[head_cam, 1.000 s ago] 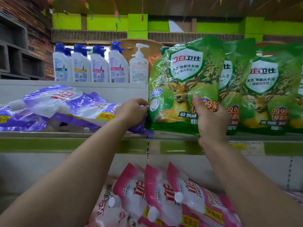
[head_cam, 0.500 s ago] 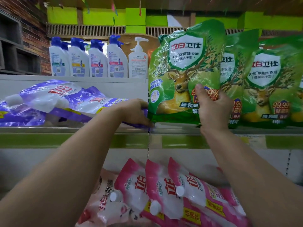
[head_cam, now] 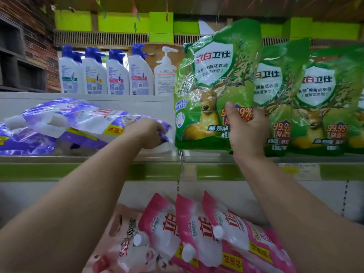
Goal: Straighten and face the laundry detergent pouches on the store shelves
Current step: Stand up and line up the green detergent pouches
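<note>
Pouches fill the shelves in front of us. Our right hand grips the front green pouch at its lower right, thumb across the printed face, holding it upright with its base at the shelf edge. More green pouches stand just beside it to the right, overlapping. Our left hand curls its fingers round the end of a purple pouch, which lies flat on the same shelf, atop other purple ones. Pink pouches lie slanted on the shelf below. White bottles stand in a row behind, higher up.
</note>
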Motion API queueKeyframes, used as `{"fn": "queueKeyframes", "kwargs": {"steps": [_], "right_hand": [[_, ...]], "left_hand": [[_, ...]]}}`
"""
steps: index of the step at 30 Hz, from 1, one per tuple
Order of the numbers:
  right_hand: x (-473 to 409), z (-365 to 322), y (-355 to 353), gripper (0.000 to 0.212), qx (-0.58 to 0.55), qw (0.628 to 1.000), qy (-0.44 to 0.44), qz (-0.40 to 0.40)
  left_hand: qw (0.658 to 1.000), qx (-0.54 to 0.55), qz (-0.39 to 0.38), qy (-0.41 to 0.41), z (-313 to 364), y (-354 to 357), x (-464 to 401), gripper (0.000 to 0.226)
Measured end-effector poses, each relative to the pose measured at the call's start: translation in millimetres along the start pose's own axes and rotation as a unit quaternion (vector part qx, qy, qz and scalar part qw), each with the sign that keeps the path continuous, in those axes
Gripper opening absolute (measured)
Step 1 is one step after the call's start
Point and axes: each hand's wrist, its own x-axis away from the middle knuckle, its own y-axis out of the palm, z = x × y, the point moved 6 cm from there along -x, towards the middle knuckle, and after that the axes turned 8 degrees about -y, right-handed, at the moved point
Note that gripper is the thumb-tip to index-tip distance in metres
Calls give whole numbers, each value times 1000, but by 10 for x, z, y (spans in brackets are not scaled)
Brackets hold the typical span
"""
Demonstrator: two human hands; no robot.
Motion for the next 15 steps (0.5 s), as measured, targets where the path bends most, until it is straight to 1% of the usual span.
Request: {"fn": "queueKeyframes", "kwargs": {"steps": [3,6,13,15], "right_hand": [[55,48,49,24,22,999,-5,-32],[73,70,97,30,28,999,-7,-46],[114,155,213,27,38,998,15,-54],[124,167,239,26,40,997,9,-59]], "left_hand": [[1000,-16,-1,-23,-280,37,-41,31],[999,-23,-3,-42,-411,49,-74,30],[995,-33,-37,-81,-270,33,-58,38],[995,-26,-36,-90,-218,26,-40,41]]}}
